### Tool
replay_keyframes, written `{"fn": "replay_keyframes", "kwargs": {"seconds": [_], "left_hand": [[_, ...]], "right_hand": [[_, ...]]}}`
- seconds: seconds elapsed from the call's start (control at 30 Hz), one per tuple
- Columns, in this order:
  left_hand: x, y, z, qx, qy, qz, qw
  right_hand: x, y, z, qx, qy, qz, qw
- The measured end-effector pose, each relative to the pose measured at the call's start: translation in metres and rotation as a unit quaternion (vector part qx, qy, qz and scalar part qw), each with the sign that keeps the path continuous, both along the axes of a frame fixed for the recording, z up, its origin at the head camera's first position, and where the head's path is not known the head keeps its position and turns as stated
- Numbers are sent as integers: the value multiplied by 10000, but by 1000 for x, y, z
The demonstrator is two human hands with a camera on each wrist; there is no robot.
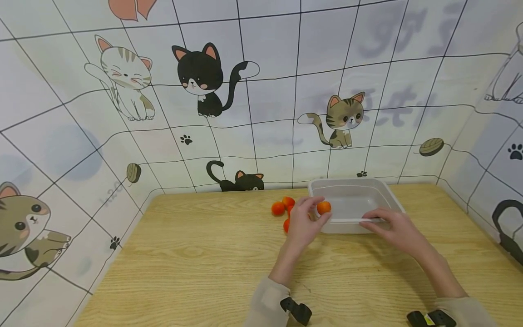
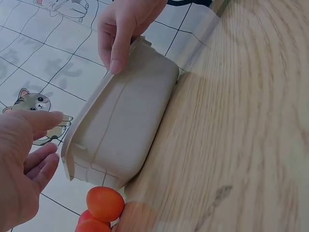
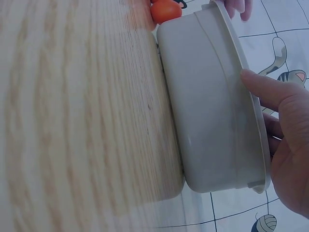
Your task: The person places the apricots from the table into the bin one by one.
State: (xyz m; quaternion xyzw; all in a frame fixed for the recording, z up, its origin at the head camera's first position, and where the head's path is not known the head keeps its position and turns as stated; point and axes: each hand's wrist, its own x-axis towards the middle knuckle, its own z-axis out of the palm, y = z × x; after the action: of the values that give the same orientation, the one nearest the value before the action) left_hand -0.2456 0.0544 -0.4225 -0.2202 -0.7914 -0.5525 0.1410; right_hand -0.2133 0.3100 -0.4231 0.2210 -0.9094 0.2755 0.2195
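A small orange-red tomato [image 1: 324, 207] shows just beyond the fingertips of my left hand [image 1: 303, 221], inside the near left corner of a pale plastic bin [image 1: 347, 227]. In the left wrist view, the left hand [image 2: 24, 159] has thumb and fingers apart, with no tomato visible between them. My right hand [image 1: 394, 229] pinches the bin's near rim; in the right wrist view the thumb of this hand [image 3: 292, 140] lies on the outer wall side and the fingers reach inside. Several more tomatoes [image 1: 278, 208] lie left of the bin, partly hidden by the left hand.
The bin stands on a wooden table [image 1: 196, 254] near its back edge. Behind rises a wall covering [image 1: 269, 100] with a grid and printed cats. Both wrists carry black straps [image 1: 296, 311] over light sleeves.
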Motion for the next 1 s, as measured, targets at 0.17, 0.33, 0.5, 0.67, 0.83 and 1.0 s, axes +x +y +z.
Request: {"fn": "replay_keyframes", "kwargs": {"seconds": [0.17, 0.33, 0.5, 0.67, 0.83, 1.0], "left_hand": [[0, -6, 0, -85, 10, 15, 10000], [0, -14, -1, -377, -128, 142, 9991], [0, -21, -4, -554, -253, 152, 9980], [-2, -31, -7, -600, -216, 76, 9979], [-2, -42, -10, -798, 4, 124, 9967], [-2, -50, -13, -970, 17, 192, 9951]], "right_hand": [[0, 0, -1, 25, 3, -33, 10000], [-1, 1, -1, 51, 40, -73, 10000], [0, 1, -1, 68, 53, -55, 9999], [0, 1, -2, 26, 70, -34, 10000], [0, 1, -2, 4, 23, -76, 10000], [0, 0, -1, -19, 20, -68, 10000]]}}
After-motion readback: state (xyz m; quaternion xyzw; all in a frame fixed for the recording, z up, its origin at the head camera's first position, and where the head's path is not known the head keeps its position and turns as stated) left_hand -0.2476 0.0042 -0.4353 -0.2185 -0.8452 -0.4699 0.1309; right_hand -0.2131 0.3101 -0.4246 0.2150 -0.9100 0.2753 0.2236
